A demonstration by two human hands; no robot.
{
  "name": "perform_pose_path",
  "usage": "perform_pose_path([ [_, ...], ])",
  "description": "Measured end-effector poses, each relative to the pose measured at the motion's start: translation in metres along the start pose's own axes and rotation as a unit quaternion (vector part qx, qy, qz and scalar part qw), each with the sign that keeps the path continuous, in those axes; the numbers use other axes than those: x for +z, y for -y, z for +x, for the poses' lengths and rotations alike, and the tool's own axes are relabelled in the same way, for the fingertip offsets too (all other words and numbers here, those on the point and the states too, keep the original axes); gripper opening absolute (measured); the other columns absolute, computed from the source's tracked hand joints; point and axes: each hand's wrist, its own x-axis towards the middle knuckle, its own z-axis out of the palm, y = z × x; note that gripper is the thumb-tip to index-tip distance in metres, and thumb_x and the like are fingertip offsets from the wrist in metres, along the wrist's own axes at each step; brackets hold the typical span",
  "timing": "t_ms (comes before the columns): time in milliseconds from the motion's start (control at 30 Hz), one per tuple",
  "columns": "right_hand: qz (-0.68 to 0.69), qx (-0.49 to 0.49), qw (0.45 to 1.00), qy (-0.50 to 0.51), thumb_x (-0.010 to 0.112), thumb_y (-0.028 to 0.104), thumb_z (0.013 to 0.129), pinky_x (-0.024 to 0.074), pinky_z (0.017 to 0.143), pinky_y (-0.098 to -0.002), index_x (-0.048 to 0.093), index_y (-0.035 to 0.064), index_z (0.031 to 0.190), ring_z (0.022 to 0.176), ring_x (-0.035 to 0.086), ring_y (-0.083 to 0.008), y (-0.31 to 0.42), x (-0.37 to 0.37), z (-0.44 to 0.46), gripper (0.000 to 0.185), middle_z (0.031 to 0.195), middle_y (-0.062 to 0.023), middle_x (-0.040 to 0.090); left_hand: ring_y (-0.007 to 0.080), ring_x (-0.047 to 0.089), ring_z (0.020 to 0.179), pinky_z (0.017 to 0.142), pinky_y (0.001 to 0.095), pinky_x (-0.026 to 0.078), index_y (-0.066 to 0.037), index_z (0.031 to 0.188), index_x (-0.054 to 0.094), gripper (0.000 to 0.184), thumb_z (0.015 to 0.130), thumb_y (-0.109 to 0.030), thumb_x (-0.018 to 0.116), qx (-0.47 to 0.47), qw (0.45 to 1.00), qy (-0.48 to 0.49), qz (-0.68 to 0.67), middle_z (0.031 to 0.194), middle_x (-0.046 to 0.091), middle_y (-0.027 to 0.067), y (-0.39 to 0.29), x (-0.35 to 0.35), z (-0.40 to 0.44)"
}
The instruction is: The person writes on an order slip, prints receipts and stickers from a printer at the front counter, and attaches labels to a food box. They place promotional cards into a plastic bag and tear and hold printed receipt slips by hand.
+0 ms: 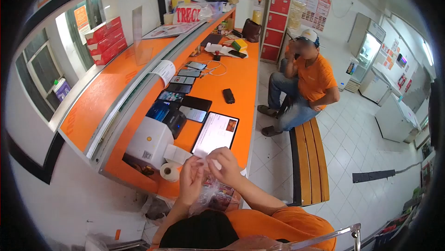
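Observation:
My left hand (190,179) and my right hand (225,167) meet in front of the tablet (216,133), whose screen is lit. The fingers of both are pinched together around something small and pale that I cannot make out. Just beneath them is a clear plastic bag (214,190) with dark, reddish packs inside. To the left of my left hand stand a paper roll (169,172) and a white label printer (147,143), with a strip of white paper (177,154) beside it.
Several phones (181,80) line the orange counter (213,99), with a small black device (228,95) nearby. A black printer (174,123) stands beside the white one. A seated person (310,75) in an orange shirt is on the right, by a wooden bench (309,163). Red lockers (278,14) stand behind.

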Motion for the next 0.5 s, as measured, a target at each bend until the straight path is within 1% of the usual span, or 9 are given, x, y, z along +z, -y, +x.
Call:
perform_pose_path([
  [100,0.008,-0.019,0.998,0.058,0.063,0.004,0.070,0.0435,0.073,-0.0355,0.059,0.0033,0.090,0.084,0.053,-0.0282,0.023,0.001,0.005,0.020,0.091,-0.0115,0.057,0.0143,0.054,0.093,0.083,0.0257,0.043,0.004,0.113,0.048,0.027,0.090,-0.009,0.049,-0.063,0.991,0.023,-0.112,0.102,0.056,0.0076,-0.005,-0.010,0.005],
  [200,0.059,-0.012,0.995,0.077,0.064,0.005,0.070,0.0435,0.074,-0.0351,0.060,0.0035,0.092,0.086,0.054,-0.0284,0.029,-0.002,0.012,0.022,0.095,-0.0116,0.057,0.0123,0.055,0.093,0.082,0.0240,0.043,0.006,0.110,0.050,0.023,0.090,-0.007,0.050,-0.095,0.989,0.044,-0.107,0.101,0.057,0.0069,-0.014,-0.020,0.010],
  [300,0.105,-0.003,0.989,0.101,0.064,0.005,0.070,0.0434,0.075,-0.0347,0.060,0.0035,0.094,0.090,0.053,-0.0283,0.027,-0.011,0.018,0.024,0.100,-0.0126,0.055,0.0117,0.056,0.091,0.081,0.0227,0.044,0.006,0.108,0.051,0.022,0.089,-0.006,0.051,-0.105,0.989,0.064,-0.076,0.099,0.058,0.0070,-0.010,-0.031,0.012],
  [333,0.104,0.018,0.991,0.081,0.066,0.005,0.069,0.0432,0.073,-0.0329,0.060,0.0031,0.095,0.088,0.053,-0.0260,0.024,-0.011,0.015,0.026,0.099,-0.0120,0.055,0.0114,0.056,0.090,0.080,0.0226,0.045,0.006,0.107,0.052,0.021,0.089,-0.004,0.051,-0.112,0.986,0.054,-0.110,0.097,0.059,0.0072,-0.015,-0.031,0.012],
  [433,0.060,0.106,0.992,0.019,0.066,0.005,0.070,0.0428,0.070,-0.0310,0.060,0.0026,0.096,0.084,0.052,-0.0235,0.035,-0.013,0.029,0.027,0.093,-0.0101,0.054,0.0109,0.057,0.091,0.080,0.0221,0.045,0.006,0.108,0.051,0.022,0.088,-0.004,0.052,-0.092,0.989,0.057,-0.098,0.098,0.059,0.0077,-0.007,-0.033,0.009],
  [467,0.078,0.118,0.990,0.011,0.067,0.005,0.071,0.0421,0.068,-0.0294,0.061,0.0039,0.097,0.080,0.052,-0.0213,0.035,-0.011,0.034,0.027,0.088,-0.0081,0.053,0.0109,0.057,0.091,0.080,0.0220,0.045,0.006,0.108,0.051,0.022,0.088,-0.004,0.052,-0.094,0.988,0.058,-0.107,0.098,0.059,0.0080,-0.008,-0.032,0.008],
  [500,0.095,0.134,0.986,0.042,0.066,0.005,0.071,0.0422,0.069,-0.0295,0.061,0.0042,0.095,0.080,0.052,-0.0215,0.034,-0.011,0.035,0.025,0.088,-0.0084,0.054,0.0108,0.057,0.091,0.080,0.0219,0.045,0.006,0.108,0.051,0.023,0.088,-0.004,0.052,-0.095,0.987,0.060,-0.115,0.098,0.059,0.0083,-0.013,-0.031,0.008],
])
